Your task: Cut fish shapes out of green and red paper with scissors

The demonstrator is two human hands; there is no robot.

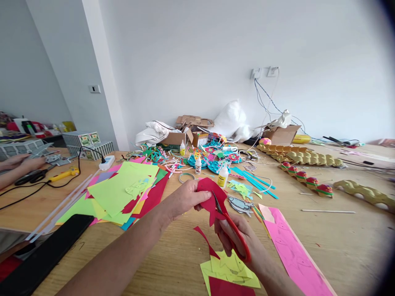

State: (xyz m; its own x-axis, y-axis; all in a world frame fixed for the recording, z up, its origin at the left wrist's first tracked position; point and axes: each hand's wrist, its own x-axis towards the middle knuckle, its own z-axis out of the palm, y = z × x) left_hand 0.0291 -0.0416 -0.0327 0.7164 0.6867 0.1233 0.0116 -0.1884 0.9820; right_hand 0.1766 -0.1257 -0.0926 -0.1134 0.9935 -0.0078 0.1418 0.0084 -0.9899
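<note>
My left hand [188, 197] pinches a piece of red paper [212, 190] above the table. In my right hand [237, 236] is a pair of red-handled scissors [236, 238], its blades set into the red paper. A narrow strip of the paper hangs below the blades. Under my hands, a thin curved red offcut [205, 240] rests beside yellow paper sheets [230, 265] with pencil drawings. More red paper [230, 287] lies at the front edge of view. To the right is a long pink sheet [291, 242] with drawn outlines, and a grey paper fish [240, 205] lies just beyond my right hand.
A pile of coloured paper [120, 189] lies left, near a black phone-like slab [49, 250]. Glue bottles [222, 176] stand behind my hands, before heaped craft pieces. Egg-carton strips [308, 181] lie right. At far left, another person's hands [21, 164] work near a yellow glue gun [64, 174].
</note>
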